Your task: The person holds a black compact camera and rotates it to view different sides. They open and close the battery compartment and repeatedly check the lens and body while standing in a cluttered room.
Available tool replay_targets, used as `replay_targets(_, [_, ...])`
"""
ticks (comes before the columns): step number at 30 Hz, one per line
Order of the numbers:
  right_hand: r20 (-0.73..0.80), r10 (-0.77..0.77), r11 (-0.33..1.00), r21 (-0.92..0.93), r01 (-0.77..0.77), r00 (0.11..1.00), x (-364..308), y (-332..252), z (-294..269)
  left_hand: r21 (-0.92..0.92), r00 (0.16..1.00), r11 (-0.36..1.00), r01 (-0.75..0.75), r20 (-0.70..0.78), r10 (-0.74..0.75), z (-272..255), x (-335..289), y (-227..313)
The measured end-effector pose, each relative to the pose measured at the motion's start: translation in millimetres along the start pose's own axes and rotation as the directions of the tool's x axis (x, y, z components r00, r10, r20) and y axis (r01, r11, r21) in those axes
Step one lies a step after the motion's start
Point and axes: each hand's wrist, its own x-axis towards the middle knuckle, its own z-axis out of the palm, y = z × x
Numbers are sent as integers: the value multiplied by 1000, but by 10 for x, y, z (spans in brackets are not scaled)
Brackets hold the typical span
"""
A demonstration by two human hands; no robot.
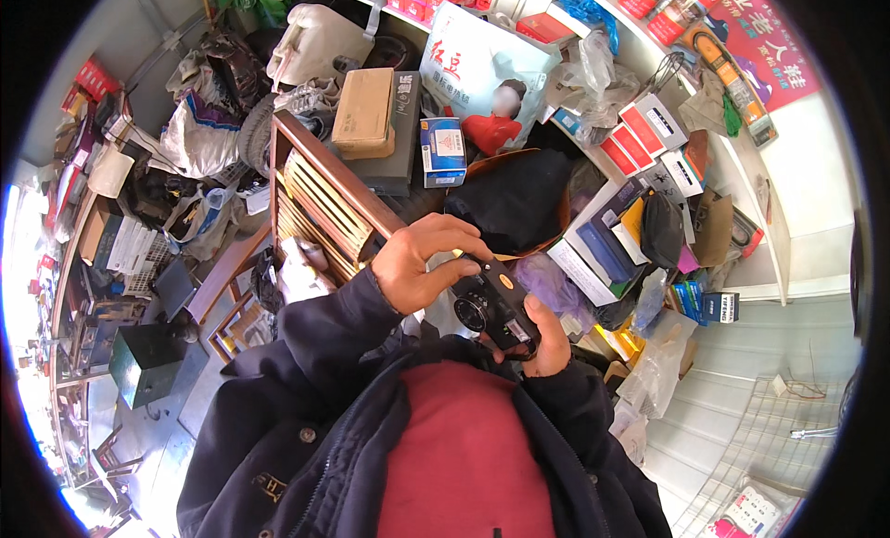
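Red shirt (459, 445) and dark jacket (320, 380) fill the lower middle; just above, at centre frame, both hands hold a camera (501, 302). Left fingers (422, 265) pinch its upper end, right ones (549, 339) grip its lower end. Handling or checking seems underway; moving on calls for one steady grip. It's black, slanted, round lens showing.

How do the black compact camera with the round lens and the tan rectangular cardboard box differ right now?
The black compact camera is held between the left hand and right hand; the tan cardboard box lies on a dark grey box. The camera shows a protruding round lens; the tan box shows flat cardboard faces. Both are roughly rectangular.
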Motion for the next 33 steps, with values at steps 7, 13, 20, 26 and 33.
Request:
replay_targets(7, [14, -16, 994, -106, 17, 1000, -49, -2, 22, -14, 990, 1000, 10, 141, -8, -48, 110, 36])
replay_targets(13, [-8, -3, 993, -120, 2, 1000, -85, 23, 29, 42, 987, 998, -48, 158, 41, 1, 116, 41])
replay_targets(20, [-1, 15, 997, -82, -15, 1000, -99, 72, 33, 144, 977, 984, -105, 202, 75, 17, 90, 77])
replay_targets(26, [68, 48, 998, -37, -46, 997, -108, 79, 26, 211, 982, 971, -114, 170, 78, 57, 54, 95])
replay_targets(33, [129, 27, 974, 219, -55, 991, -142, 93, 5, -100, 996, 992, 80, 59, -74, 30, -53, 96])
